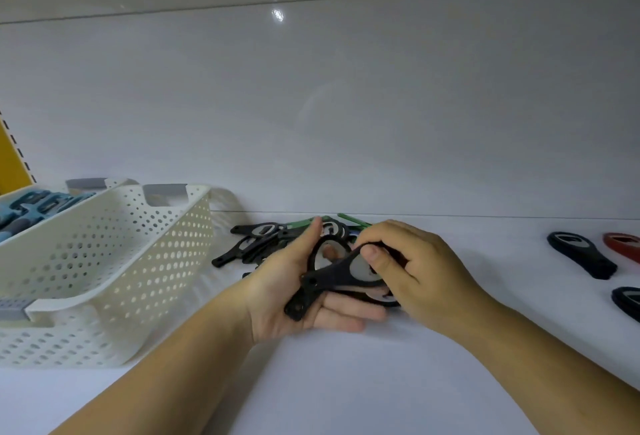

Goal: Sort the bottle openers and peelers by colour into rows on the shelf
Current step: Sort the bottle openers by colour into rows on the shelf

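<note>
Resting on the flat, upturned left hand (277, 299), black bottle openers (329, 275) are supported, the top one pinched at its ring end by the curled right hand (419, 268). Just behind both hands a pile of openers (259, 239), black and green, is seen on the shelf (346, 386); a black opener (581, 256) and a red opener (623, 244) are laid right of the right hand, a white basket (104, 261) left of the left hand.

One head-worn view, close to the shelf (346, 386)
It faces forward and slightly down toward the back panel (346, 105), aimed right of the white basket (104, 261) at frame's left.
</note>
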